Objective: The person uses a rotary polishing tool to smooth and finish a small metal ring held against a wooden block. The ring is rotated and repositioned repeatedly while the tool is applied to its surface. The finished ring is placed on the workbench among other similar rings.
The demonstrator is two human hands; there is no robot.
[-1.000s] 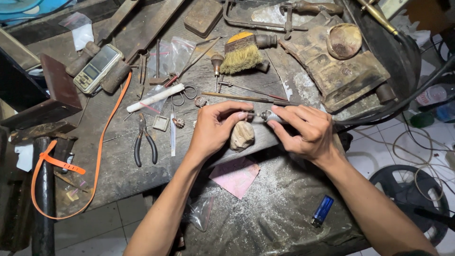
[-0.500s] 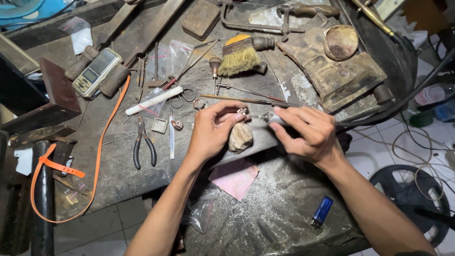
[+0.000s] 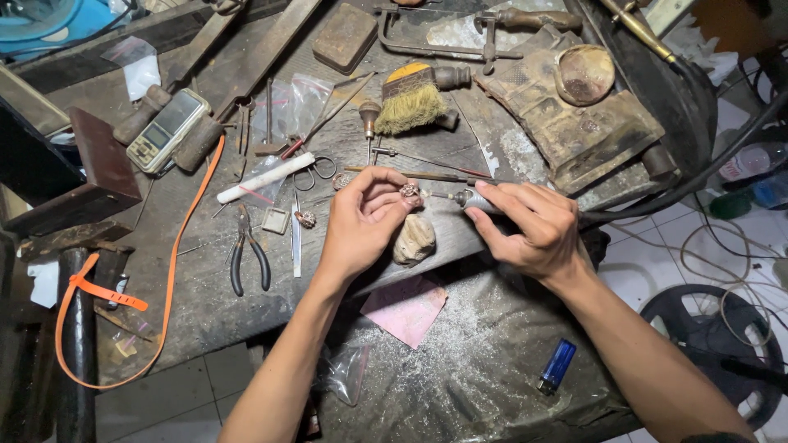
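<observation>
My left hand (image 3: 365, 217) pinches a small ornate metal ring (image 3: 410, 190) between thumb and fingers above the wooden bench pin (image 3: 414, 239). My right hand (image 3: 529, 226) grips a slim rotary handpiece (image 3: 472, 199) like a pen. Its thin tip points left and sits just short of the ring. Both hands hover over the worn workbench (image 3: 197, 295), with a dusty plastic sheet (image 3: 484, 361) hanging below them.
Pliers (image 3: 246, 254), scissors (image 3: 316, 168), a white stick (image 3: 264, 177), a brush (image 3: 414, 102), a small scale (image 3: 168, 130) and an orange strap (image 3: 168, 279) lie on the bench. A pink paper (image 3: 406, 310) and a blue lighter (image 3: 557, 365) rest on the sheet. A second small ring (image 3: 306, 219) lies by tweezers.
Both hands stay close together over the bench pin. The handpiece tip has drawn slightly away from the ring, and the view has shifted a little.
</observation>
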